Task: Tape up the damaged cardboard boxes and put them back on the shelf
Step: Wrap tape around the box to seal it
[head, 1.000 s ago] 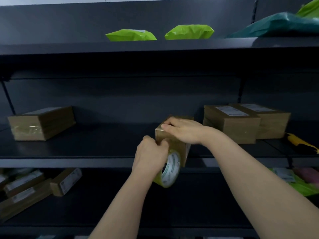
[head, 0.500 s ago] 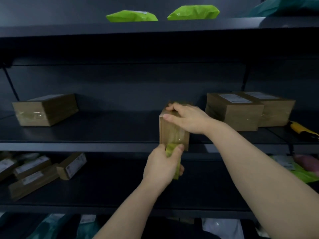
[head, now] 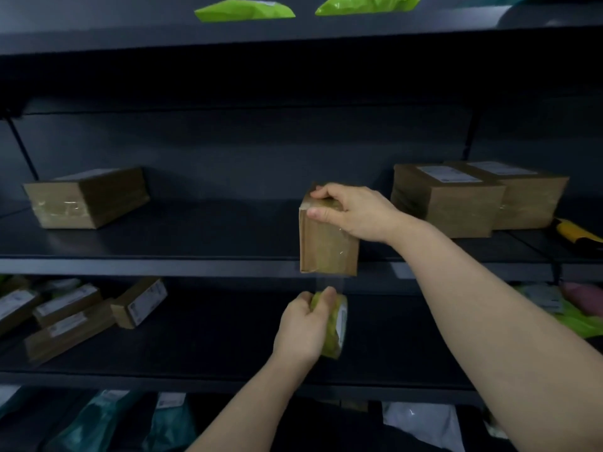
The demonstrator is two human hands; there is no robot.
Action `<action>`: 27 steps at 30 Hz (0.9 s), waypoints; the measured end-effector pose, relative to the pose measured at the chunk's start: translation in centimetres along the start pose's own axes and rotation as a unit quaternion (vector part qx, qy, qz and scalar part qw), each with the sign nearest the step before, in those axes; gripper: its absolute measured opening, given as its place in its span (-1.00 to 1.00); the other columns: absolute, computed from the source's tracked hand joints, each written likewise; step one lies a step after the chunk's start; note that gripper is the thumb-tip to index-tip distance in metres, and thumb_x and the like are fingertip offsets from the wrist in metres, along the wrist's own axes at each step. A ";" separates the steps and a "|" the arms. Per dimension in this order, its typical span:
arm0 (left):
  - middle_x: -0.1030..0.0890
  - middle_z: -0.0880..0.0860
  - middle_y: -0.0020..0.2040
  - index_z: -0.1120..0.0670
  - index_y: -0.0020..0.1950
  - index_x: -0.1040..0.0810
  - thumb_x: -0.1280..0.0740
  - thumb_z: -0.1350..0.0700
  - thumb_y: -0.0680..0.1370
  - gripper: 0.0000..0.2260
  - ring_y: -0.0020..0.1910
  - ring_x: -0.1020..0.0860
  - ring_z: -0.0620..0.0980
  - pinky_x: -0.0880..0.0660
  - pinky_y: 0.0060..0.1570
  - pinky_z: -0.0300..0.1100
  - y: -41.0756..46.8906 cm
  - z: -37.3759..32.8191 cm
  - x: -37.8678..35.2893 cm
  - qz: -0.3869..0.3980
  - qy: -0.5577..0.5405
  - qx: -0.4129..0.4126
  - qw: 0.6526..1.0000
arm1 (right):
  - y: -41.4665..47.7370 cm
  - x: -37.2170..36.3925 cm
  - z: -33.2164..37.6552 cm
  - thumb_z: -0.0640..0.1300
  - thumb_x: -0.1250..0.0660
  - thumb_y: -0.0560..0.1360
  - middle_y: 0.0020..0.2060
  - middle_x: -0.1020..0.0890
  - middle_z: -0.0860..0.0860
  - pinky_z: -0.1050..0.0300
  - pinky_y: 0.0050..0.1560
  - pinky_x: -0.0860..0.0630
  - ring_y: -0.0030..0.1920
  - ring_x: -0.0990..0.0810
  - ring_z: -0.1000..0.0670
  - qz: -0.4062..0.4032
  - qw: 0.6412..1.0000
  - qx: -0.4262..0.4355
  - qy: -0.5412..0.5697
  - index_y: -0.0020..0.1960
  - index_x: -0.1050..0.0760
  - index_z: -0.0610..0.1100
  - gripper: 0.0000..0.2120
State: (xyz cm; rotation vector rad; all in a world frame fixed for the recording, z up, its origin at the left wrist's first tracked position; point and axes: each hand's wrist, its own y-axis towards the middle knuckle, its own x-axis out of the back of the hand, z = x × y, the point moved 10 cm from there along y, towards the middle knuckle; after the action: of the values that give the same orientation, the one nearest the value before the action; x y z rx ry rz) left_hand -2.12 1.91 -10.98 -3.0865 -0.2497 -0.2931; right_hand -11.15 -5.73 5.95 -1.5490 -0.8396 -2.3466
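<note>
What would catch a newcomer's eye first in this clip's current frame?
First, the small cardboard box stood on end at the middle shelf front edge, the right hand in a grip on its top. Just below, the left hand pulls a roll of clear tape downward, a strip stretching up to the box. Next, two bright green bags on the top shelf.

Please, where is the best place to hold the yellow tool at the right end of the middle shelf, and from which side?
Probably the yellow handle, taken from the front and above. It lies flat, open toward the shelf edge, while the stacked boxes crowd its left. Its far end runs out of view, so this is tentative.
</note>
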 end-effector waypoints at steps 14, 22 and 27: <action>-0.71 0.16 -0.07 0.21 0.07 -0.62 -0.37 -0.04 0.59 -0.70 -0.17 -0.68 0.06 -0.61 -0.25 -0.21 2.9 0.7 -1.4 0.009 -0.082 0.110 0.990 | 0.3 0.0 -0.6 0.34 -0.18 0.49 0.39 -0.43 0.11 0.06 0.29 -0.36 0.36 -0.40 0.01 0.003 1.000 0.013 0.014 0.40 -0.36 0.13 -0.45; -0.58 -0.07 -0.09 0.01 0.19 -0.32 -0.49 0.03 0.47 -0.57 -0.33 -0.60 -0.21 -0.59 -0.29 -0.22 2.1 -4.2 1.5 -0.113 0.049 -0.053 0.991 | 0.6 0.0 -0.5 0.23 -0.42 0.39 0.36 -0.37 0.07 0.12 0.33 -0.33 0.33 -0.37 0.06 0.038 0.997 0.046 0.042 0.41 -0.38 0.09 -0.36; -0.64 -0.01 -0.31 0.00 0.13 -0.48 -0.50 0.01 0.44 -0.66 -0.39 -0.56 -0.16 -0.49 -0.36 -0.23 -0.1 -10.8 3.6 -0.112 0.038 -0.136 0.984 | 2.1 4.6 0.1 0.20 -0.40 0.42 0.03 -0.62 0.10 0.19 0.00 -0.51 0.03 -0.59 0.10 0.005 0.993 0.028 0.116 0.17 -0.50 0.06 -0.61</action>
State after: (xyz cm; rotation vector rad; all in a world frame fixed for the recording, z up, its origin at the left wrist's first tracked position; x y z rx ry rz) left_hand -0.65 2.09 0.34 -3.3064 -0.6036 -0.4890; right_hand -12.11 -6.73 10.83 -1.2245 -0.8311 -2.4137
